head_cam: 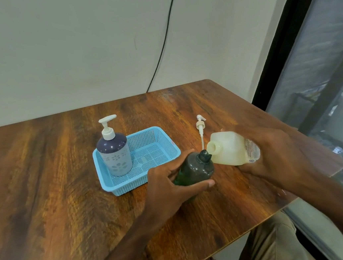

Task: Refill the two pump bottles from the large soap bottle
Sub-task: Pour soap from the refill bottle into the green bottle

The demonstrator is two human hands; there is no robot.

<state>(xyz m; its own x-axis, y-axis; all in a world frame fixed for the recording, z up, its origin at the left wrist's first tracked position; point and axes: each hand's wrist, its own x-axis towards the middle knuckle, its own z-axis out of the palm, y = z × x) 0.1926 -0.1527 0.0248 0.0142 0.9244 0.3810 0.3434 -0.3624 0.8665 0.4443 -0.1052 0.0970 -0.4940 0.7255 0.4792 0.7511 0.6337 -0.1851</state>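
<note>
Head view shows the left hand [167, 184] wrapped around the dark green pump bottle [195, 169], fingers behind and thumb across the front, with the bottle leaning toward the right. The right hand [273, 151] grips the large soap bottle [229, 149] around its body and holds it tipped nearly on its side, its open mouth just beside and slightly above the dark bottle's open neck. Whether soap is flowing cannot be told. The step in hand appears to be the pour into the first bottle. To do it well, bring the mouth directly over the neck before adding tilt, raise the rear of the large bottle slowly so the stream stays thin, and brace the receiving bottle against the table [45, 173]. Stop short of the neck to leave room for the pump tube. The loose pump [200, 125] lies on the table just behind both bottles. The purple pump bottle [114, 154], pump fitted, stands in the blue basket [107, 186] to the left.
</note>
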